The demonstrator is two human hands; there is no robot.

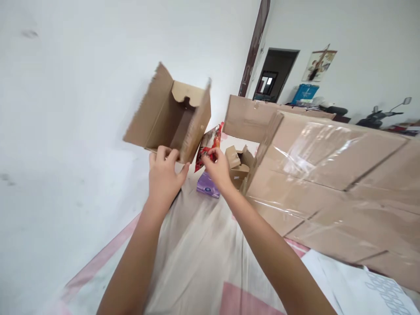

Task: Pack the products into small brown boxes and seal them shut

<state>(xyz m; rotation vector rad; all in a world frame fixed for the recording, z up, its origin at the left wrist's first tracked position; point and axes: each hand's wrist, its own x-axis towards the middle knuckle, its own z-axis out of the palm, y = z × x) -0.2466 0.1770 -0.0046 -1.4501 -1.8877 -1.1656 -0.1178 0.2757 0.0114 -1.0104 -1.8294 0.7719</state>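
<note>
An open cardboard box [180, 118], its flaps spread, is tilted toward me, and I can see into its brown inside. My left hand [166, 175] grips its near lower edge, fingers hooked over the rim. Just right of the box, my right hand [216, 166] pinches a shiny red packet [210, 142] with printed pictures. Below the packet sits a purple tissue-like pack [208, 184]. A smaller opened cardboard box [239, 164] stands to the right of my right hand, partly behind the large cartons.
Large taped cardboard cartons [315, 175] form a barrier on the right. A white wall [65, 109] rises on the left. Pale cloth [193, 258] covers the surface below my arms. A white printed bag [354, 284] lies lower right; farther back are a doorway [277, 72] and a scooter [380, 116].
</note>
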